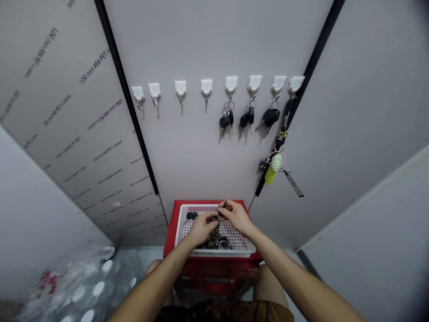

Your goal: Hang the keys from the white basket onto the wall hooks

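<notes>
Eight hooks (180, 87) run in a row along the wall (182, 147) before us, and we have both hands low over a white basket (178, 230) on a red stool (170, 230). Our left hand (200, 230) is mostly closed, thumb against fingers, on some dark keys (214, 218) above the basket's middle. Our right hand (235, 216) comes in from the other side, fingers curled and fingertips pinched at the edge of the same keys; they are too small for us to tell which part it grips.

Below our hands we see a pile (212, 243) of metal bits, its pieces hard to make out, with a black fob (224, 243) beside it. More black fobs (191, 215) lie in the far left corner.

Counting from the left, we find bunches (247, 118) of black-headed keys on the fifth, sixth and seventh hooks. A black lanyard (287, 112) hangs at the eighth, a yellow-green tag (270, 174) near its lower end. To our left, white-capped bottles (98, 288) stand on the floor under clear wrap (62, 277).
</notes>
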Tool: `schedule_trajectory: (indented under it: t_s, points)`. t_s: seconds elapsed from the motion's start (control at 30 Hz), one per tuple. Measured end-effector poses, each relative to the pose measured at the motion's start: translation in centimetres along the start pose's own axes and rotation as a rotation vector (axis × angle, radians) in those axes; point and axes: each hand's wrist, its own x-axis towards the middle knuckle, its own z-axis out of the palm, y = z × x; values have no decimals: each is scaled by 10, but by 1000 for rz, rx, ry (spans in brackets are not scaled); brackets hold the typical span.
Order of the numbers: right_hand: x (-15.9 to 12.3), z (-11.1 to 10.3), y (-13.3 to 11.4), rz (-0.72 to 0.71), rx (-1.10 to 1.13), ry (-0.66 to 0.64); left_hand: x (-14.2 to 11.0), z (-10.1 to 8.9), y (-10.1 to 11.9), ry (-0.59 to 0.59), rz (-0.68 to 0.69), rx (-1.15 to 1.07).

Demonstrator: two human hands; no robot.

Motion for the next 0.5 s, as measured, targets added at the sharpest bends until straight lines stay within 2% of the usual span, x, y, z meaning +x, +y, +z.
schedule_trajectory:
  t_s: [0.17,0.27,0.33,0.37,0.43,0.5]
  points:
    - [1,-7,4,38,17,54,0,-3,6,19,-112,-185]
    - [-1,-14,2,-20,-168,195,-2,-8,13,46,-175,-220]
    - [-5,-18,-3,-145,-363,272,-2,-13,17,55,-200,-247]
    - [-8,-18,-7,-225,-457,249,-2,-15,19,51,-208,-265]
    - [-12,-17,-13,-376,-602,104,-2,-17,21,37,-219,-306]
    - [-16,-13,-17,-453,-695,-26,-1,-18,21,16,-231,-338]
